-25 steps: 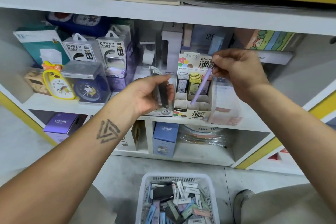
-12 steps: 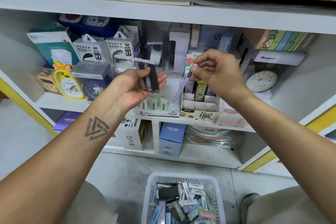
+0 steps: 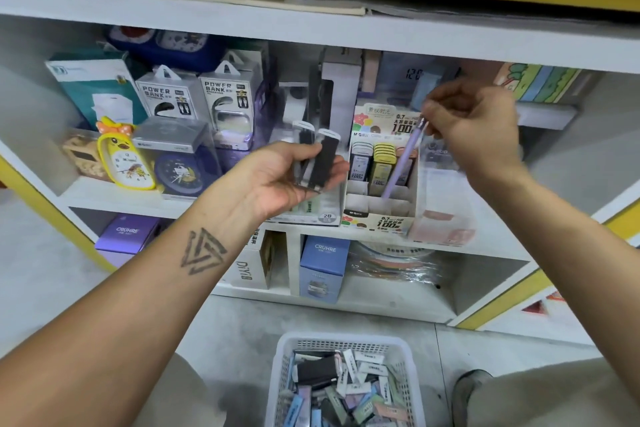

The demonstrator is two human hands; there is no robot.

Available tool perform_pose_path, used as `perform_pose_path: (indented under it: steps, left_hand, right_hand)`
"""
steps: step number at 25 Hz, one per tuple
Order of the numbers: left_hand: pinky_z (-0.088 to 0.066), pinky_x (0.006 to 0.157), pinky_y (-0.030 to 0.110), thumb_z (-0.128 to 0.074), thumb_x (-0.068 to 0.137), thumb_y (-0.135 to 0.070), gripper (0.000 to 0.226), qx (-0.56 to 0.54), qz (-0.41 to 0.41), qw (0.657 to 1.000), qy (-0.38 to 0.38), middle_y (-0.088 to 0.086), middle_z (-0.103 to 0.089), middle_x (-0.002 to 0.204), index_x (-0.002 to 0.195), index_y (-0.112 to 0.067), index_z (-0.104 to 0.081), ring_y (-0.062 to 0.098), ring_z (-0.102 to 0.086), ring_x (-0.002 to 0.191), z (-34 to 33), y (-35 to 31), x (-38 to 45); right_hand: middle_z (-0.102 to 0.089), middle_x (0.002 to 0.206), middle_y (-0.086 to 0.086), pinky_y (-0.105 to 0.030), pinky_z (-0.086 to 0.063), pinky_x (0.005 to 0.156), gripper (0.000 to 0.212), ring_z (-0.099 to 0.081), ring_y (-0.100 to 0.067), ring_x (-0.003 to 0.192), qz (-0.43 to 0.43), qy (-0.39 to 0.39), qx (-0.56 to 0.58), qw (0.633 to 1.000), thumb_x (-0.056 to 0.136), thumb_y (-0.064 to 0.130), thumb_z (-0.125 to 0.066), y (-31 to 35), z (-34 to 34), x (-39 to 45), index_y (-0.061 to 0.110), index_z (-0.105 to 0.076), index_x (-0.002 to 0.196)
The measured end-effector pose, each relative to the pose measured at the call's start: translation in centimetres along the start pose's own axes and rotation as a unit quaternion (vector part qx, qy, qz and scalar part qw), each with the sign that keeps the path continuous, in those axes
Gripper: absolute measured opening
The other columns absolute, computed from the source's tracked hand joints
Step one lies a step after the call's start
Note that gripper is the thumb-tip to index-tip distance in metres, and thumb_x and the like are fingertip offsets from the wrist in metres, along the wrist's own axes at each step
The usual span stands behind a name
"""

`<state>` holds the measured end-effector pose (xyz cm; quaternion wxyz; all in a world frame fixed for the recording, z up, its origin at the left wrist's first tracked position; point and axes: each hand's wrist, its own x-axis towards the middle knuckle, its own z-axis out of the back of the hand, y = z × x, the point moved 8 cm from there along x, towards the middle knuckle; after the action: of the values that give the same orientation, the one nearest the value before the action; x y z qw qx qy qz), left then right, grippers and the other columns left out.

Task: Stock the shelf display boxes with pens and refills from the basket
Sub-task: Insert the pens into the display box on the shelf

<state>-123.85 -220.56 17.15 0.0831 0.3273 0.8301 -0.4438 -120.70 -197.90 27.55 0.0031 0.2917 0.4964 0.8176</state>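
Observation:
My left hand (image 3: 284, 177) holds two black refill cases (image 3: 317, 158) with clear caps, palm up, in front of the shelf. My right hand (image 3: 474, 128) pinches the top of a purple pen (image 3: 401, 163), which slants down into the cardboard display box (image 3: 379, 218) on the shelf. Several refill packs stand in that box's back rows. A clear display box marked 2B (image 3: 311, 213) sits to its left, partly hidden by my left hand. On the floor below stands a white basket (image 3: 346, 343) with several refill cases.
Power bank boxes (image 3: 169, 97), a yellow clock (image 3: 124, 158) and a blue clock (image 3: 178, 172) fill the shelf's left. A clear pink-based box (image 3: 443, 218) stands right of the display box. Blue and purple boxes sit on the lower shelf. My knees flank the basket.
My right hand has brought the purple pen back to the right, its tip down in the cardboard display box. My left hand stayed raised with the black cases.

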Motion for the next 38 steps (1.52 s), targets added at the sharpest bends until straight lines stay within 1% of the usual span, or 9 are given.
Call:
perform_pose_path:
  steps: [6, 9, 12, 18, 26, 30, 34, 36, 38]
  left_hand:
    - [-0.061, 0.07, 0.045, -0.054, 0.092, 0.0, 0.023, 0.012, 0.043, 0.997, 0.057, 0.03, -0.07, 0.1, 0.109, 0.014, -0.061, 0.036, -0.073, 0.088, -4.0, 3.1, 1.2]
    - [-0.061, 0.069, 0.044, -0.054, 0.091, 0.0, 0.026, 0.009, 0.055, 0.997, 0.058, 0.03, -0.07, 0.102, 0.113, 0.013, -0.06, 0.037, -0.072, 0.091, -5.1, 4.3, 1.7]
    - [-0.061, 0.069, 0.044, -0.056, 0.091, 0.0, 0.029, 0.016, 0.055, 0.997, 0.058, 0.029, -0.069, 0.104, 0.117, 0.014, -0.058, 0.037, -0.071, 0.093, -5.5, 4.7, 1.9]
    - [-0.061, 0.069, 0.043, -0.054, 0.092, -0.002, 0.025, 0.053, 0.047, 0.996, 0.06, 0.028, -0.071, 0.1, 0.112, 0.014, -0.061, 0.035, -0.073, 0.089, -6.2, 4.7, 1.8]
    - [-0.06, 0.076, 0.045, -0.055, 0.091, -0.001, 0.024, 0.069, 0.041, 0.995, 0.053, 0.029, -0.069, 0.105, 0.108, 0.013, -0.063, 0.036, -0.072, 0.094, -5.5, 4.6, 1.4]
    - [-0.06, 0.078, 0.046, -0.056, 0.091, -0.001, 0.023, 0.07, 0.041, 0.995, 0.056, 0.029, -0.07, 0.103, 0.107, 0.014, -0.063, 0.036, -0.072, 0.092, -5.6, 4.6, 1.3]
    - [-0.061, 0.075, 0.045, -0.056, 0.092, -0.001, 0.023, 0.071, 0.042, 0.995, 0.06, 0.03, -0.069, 0.104, 0.107, 0.014, -0.063, 0.036, -0.072, 0.09, -5.6, 4.5, 0.9]
    - [-0.061, 0.073, 0.044, -0.055, 0.092, -0.002, 0.024, 0.073, 0.042, 0.995, 0.057, 0.03, -0.069, 0.104, 0.107, 0.015, -0.063, 0.036, -0.072, 0.089, -5.6, 4.4, 0.7]
    - [-0.061, 0.073, 0.045, -0.055, 0.093, -0.003, 0.023, 0.082, 0.043, 0.994, 0.052, 0.029, -0.07, 0.103, 0.107, 0.014, -0.063, 0.035, -0.073, 0.088, -5.6, 4.5, 0.5]
  right_hand:
    - [-0.072, 0.08, -0.007, -0.035, -0.056, 0.07, 0.015, -0.067, -0.018, 0.071, 0.072, -0.146, -0.169, 0.972, 0.089, 0.018, -0.062, -1.1, 7.5, 0.1, 0.007, -0.071, 0.094]
    - [-0.074, 0.084, -0.004, -0.025, -0.052, 0.073, 0.014, -0.067, -0.016, 0.075, 0.085, -0.077, -0.263, 0.958, 0.092, 0.019, -0.064, -2.5, 6.2, -0.6, 0.01, -0.071, 0.099]
    - [-0.074, 0.086, -0.008, -0.039, -0.057, 0.077, 0.01, -0.07, -0.025, 0.082, 0.075, 0.007, -0.277, 0.958, 0.095, 0.017, -0.064, -4.7, 3.8, -0.8, 0.009, -0.07, 0.099]
    - [-0.073, 0.077, -0.002, -0.033, -0.054, 0.068, 0.006, -0.068, -0.019, 0.074, 0.109, 0.008, -0.251, 0.962, 0.092, 0.014, -0.067, -4.6, 3.1, -0.9, 0.011, -0.07, 0.088]
    - [-0.073, 0.076, -0.006, -0.04, -0.058, 0.07, 0.01, -0.07, -0.02, 0.072, 0.119, 0.043, -0.249, 0.96, 0.091, 0.005, -0.062, -5.3, 2.0, 0.0, 0.005, -0.071, 0.085]
    - [-0.073, 0.088, -0.02, -0.039, -0.055, 0.075, 0.021, -0.067, -0.035, 0.079, 0.148, 0.108, -0.317, 0.93, 0.096, 0.003, -0.056, -5.7, -0.1, -0.4, 0.001, -0.072, 0.11]
    - [-0.068, 0.083, -0.015, -0.035, -0.049, 0.071, 0.043, -0.063, -0.034, 0.077, 0.083, 0.119, -0.311, 0.939, 0.098, 0.008, -0.05, -5.4, 0.3, -1.6, 0.013, -0.051, 0.141]
    - [-0.068, 0.08, -0.009, -0.04, -0.054, 0.073, 0.023, -0.065, -0.032, 0.08, 0.012, 0.134, -0.309, 0.942, 0.098, 0.026, -0.053, -5.6, 0.6, -2.0, 0.014, -0.063, 0.116]
    - [-0.07, 0.079, -0.005, -0.039, -0.057, 0.074, 0.044, -0.067, -0.026, 0.078, -0.077, 0.238, -0.344, 0.905, 0.093, 0.055, -0.054, -6.2, -0.2, -3.6, 0.014, -0.068, 0.088]
